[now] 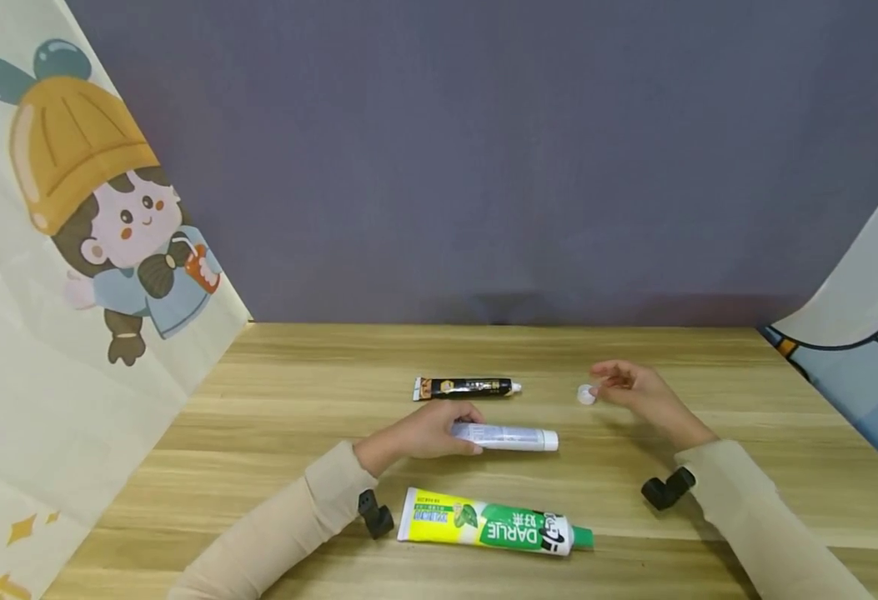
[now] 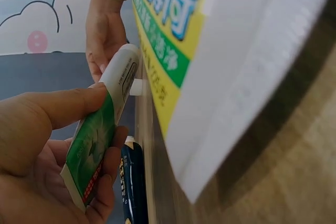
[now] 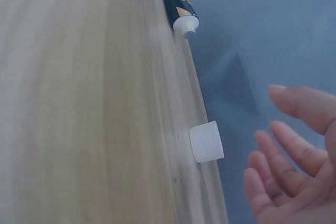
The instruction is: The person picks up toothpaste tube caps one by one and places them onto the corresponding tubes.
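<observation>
My left hand (image 1: 427, 429) grips a toothpaste tube (image 1: 509, 437) by its flat end, thumb on one side and fingers on the other. The tube looks white in the head view, while the left wrist view shows a green part near the thumb. Its white end points right. A small white cap (image 1: 586, 395) stands on the table; the right wrist view shows the cap (image 3: 206, 141) beside my right hand (image 3: 296, 163). That hand holds nothing, its fingers loosely bent and apart from the cap in that view.
Behind the held tube lies a black toothpaste tube (image 1: 469, 388), its white tip pointing right. Nearer me is a larger green and yellow toothpaste tube (image 1: 484, 523) with a green cap. A dark grey panel (image 1: 499, 167) rises at the wooden table's (image 1: 318, 358) back edge.
</observation>
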`<move>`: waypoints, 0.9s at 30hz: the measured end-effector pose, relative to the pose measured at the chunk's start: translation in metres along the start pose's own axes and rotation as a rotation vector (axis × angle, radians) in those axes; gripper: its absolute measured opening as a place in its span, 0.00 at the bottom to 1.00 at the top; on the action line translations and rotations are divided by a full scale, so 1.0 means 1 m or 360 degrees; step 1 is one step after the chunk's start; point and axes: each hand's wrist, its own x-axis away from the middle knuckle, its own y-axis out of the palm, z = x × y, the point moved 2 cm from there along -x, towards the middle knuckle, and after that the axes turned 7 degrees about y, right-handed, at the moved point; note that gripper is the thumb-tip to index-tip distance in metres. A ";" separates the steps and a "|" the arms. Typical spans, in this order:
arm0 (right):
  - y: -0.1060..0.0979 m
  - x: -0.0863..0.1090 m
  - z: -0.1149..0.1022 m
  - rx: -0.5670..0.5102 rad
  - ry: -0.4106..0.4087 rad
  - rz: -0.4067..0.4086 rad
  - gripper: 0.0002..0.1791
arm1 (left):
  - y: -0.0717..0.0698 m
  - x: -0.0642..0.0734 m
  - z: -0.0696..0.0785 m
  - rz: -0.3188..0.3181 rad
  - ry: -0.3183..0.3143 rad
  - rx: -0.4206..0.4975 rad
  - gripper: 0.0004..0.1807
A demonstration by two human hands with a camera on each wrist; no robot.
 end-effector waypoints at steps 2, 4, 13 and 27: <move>0.000 -0.002 0.002 -0.0034 0.0030 -0.0043 0.26 | 0.001 0.001 -0.001 -0.0006 -0.0012 -0.0002 0.17; -0.001 -0.004 0.005 -0.0072 0.0064 -0.0075 0.27 | 0.002 0.001 -0.001 -0.0016 -0.0018 0.0005 0.17; -0.003 -0.010 0.014 -0.0052 0.0147 -0.0045 0.30 | 0.003 -0.001 -0.002 -0.0006 -0.0039 -0.0097 0.17; -0.001 -0.017 0.017 -0.0085 0.0216 -0.0144 0.33 | 0.007 -0.003 -0.003 -0.0074 -0.0009 -0.0357 0.20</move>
